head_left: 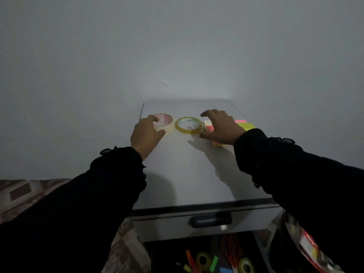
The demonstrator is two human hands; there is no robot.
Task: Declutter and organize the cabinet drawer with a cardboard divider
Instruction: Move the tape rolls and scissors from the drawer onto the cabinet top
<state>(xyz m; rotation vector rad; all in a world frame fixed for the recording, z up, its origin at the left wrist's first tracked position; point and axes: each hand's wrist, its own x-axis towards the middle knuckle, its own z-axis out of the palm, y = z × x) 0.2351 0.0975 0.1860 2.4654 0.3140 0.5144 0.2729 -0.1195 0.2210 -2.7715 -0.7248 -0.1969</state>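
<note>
The white cabinet top [189, 170] carries the sorted-out things along its far edge, and below its near edge the open drawer [206, 259] shows scissors [229, 251], two more tape rolls and loose coloured strips lying mixed together. No cardboard divider is in view.

At the far right edge lie the sticky note pads [244, 126], partly hidden by the right hand [220, 125]. That hand hovers with fingers spread, its grip released, the thumb close to or touching the near rim of the clear yellow tape ring [188, 125]; contact is too dim to confirm. The left hand [146, 131] has its grip closed around the cream masking tape roll [164, 123] near the far left corner, fingertips over the core and thumb on the near side.

The step appears to be lining up emptied items on top. To do it well, set the masking tape flat, just beside the yellow ring without knocking it, and keep everything toward the far edge so the near part stays free for the rest of the drawer's contents. Like things belong grouped together.
</note>
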